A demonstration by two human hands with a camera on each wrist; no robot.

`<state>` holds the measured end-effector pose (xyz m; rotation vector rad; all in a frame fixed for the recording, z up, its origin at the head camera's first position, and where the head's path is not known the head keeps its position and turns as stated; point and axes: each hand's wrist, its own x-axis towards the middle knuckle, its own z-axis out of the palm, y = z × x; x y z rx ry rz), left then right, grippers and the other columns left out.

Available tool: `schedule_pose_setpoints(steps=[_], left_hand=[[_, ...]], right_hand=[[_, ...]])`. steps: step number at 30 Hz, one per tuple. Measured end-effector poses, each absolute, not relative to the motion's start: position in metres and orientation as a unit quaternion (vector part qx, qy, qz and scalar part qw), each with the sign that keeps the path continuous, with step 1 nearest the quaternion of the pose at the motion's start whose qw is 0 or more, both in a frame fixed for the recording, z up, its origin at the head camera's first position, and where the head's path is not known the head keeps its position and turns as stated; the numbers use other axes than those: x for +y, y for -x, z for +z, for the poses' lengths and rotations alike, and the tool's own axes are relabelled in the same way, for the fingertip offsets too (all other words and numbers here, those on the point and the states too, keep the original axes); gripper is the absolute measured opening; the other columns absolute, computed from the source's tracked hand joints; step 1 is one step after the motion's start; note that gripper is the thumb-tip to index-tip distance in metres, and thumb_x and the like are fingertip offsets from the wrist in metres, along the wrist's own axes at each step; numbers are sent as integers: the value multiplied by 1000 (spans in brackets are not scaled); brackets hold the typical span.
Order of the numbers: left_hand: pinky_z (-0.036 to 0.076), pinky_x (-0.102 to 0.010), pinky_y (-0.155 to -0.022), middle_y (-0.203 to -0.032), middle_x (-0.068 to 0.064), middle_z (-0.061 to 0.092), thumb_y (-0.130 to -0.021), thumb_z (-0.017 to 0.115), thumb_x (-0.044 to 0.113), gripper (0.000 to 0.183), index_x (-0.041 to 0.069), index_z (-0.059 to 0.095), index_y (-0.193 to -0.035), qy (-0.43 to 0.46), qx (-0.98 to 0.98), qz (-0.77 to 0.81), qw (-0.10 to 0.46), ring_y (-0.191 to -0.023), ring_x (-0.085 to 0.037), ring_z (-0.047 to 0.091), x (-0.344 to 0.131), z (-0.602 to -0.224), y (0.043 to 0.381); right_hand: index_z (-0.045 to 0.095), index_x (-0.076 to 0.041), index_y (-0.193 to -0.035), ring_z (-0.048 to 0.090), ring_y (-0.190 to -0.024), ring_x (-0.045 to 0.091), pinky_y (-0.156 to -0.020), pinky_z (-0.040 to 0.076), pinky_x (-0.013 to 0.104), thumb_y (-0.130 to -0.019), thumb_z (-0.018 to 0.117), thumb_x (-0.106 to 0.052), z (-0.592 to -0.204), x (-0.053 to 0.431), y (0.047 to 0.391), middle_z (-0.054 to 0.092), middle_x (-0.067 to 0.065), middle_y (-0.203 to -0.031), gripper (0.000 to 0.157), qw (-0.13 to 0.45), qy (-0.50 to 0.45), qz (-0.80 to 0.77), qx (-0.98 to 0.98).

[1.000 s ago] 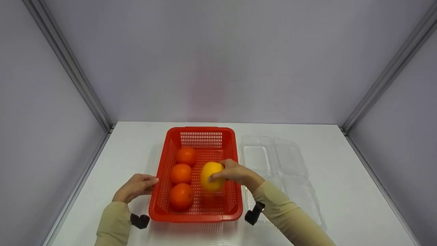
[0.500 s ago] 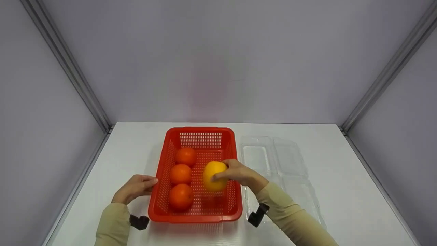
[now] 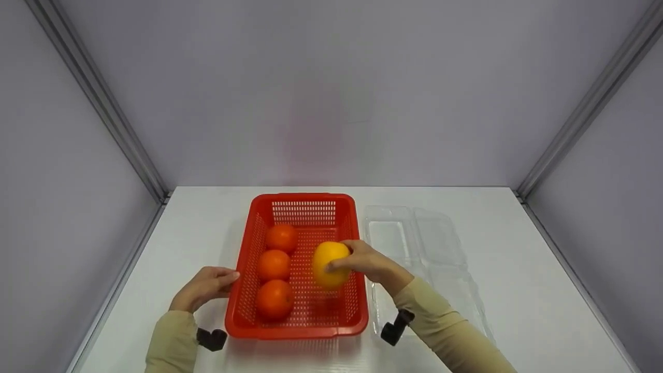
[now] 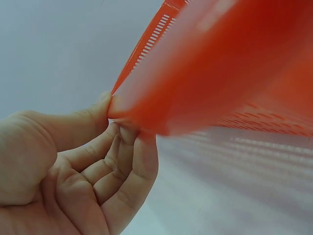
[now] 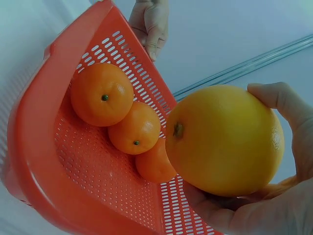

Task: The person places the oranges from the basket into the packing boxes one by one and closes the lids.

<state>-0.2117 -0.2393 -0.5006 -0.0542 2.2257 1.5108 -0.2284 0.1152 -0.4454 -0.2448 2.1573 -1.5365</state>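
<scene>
My left hand (image 3: 203,287) pinches the left rim of a red perforated plastic basket (image 3: 298,332) between thumb and fingers. That grip shows close up in the left wrist view, on the basket rim (image 4: 132,113). Three oranges (image 3: 274,265) lie in a row along the basket's left side. Over the right half of the basket, my right hand (image 3: 370,263) holds a yellow citrus fruit (image 3: 330,259), thumb on one side and fingers on the other. The right wrist view shows the yellow fruit's stem end, apart from the oranges (image 5: 101,94); its fingers are partly hidden behind it.
Transparent plastic trays with compartments (image 3: 440,238) lie on the white table (image 3: 518,290) right of the basket. My right forearm passes over part of them. Grey panel walls (image 3: 331,93) enclose the table at the back and both sides.
The right hand has moved slightly to the right and up with the yellow citrus fruit. My left hand stays at the basket rim, and the oranges stay put.
</scene>
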Motion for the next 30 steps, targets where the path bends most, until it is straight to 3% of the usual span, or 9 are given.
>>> schedule_pose_setpoints(steps=[11,30], left_hand=[[59,-33,-85,-98,-5,72,-98,55,25,51,-16,51,-128,5,808,545,223,-85,-8,68,-242,-499,210],[59,-34,-86,-98,-6,73,-99,54,23,49,-16,51,-127,16,802,553,223,-85,-9,68,-240,-501,210]], right_hand=[[60,0,-114,60,-85,14,-77,54,25,-78,73,-20,-445,126,228,63,2,-95,44,264,122,-582,759],[57,2,-116,62,-87,14,-79,56,25,-81,69,-18,-447,143,226,62,2,-96,41,287,131,-604,731]])
